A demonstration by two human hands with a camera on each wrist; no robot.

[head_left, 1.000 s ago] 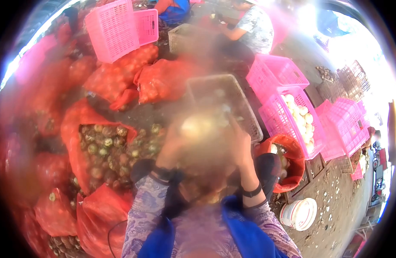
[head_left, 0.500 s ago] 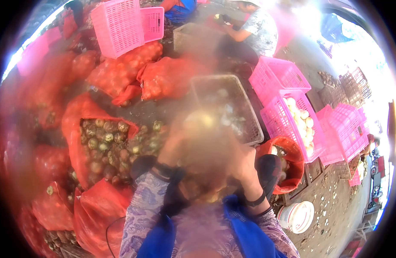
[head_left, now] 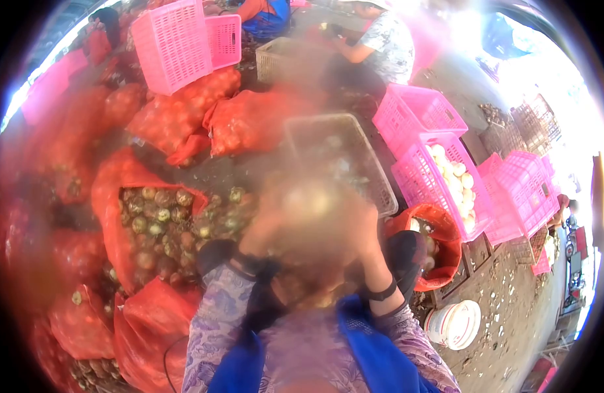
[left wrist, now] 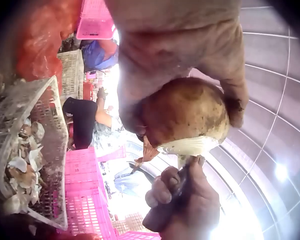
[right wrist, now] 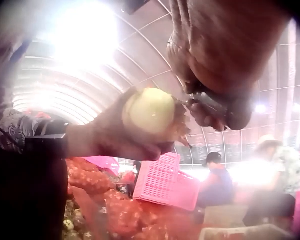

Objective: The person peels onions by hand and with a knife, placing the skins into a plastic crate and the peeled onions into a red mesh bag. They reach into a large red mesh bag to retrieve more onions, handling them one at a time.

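Observation:
An onion (left wrist: 185, 111) with brown skin and a pale peeled strip sits in my left hand (left wrist: 182, 45), thumb and fingers curled round it. In the right wrist view the onion's pale bare side (right wrist: 152, 111) faces the camera, with loose skin hanging beside it. My right hand (left wrist: 185, 202) is right against the peeled edge, its fingers curled round a small dark tool (right wrist: 210, 100), only partly visible. The head view is blurred over both hands.
A crate (head_left: 374, 160) with peelings stands ahead. Pink crates (head_left: 439, 170), one holding peeled onions, an orange-red bucket (head_left: 456, 245) and a white bucket (head_left: 454, 324) are at the right. An open red sack of onions (head_left: 108, 216) lies left; another person (head_left: 387, 46) sits beyond.
My right hand was raised over the crate a second ago, came in beside the left hand, and remains close to it. The bright onion has shifted slightly between the hands.

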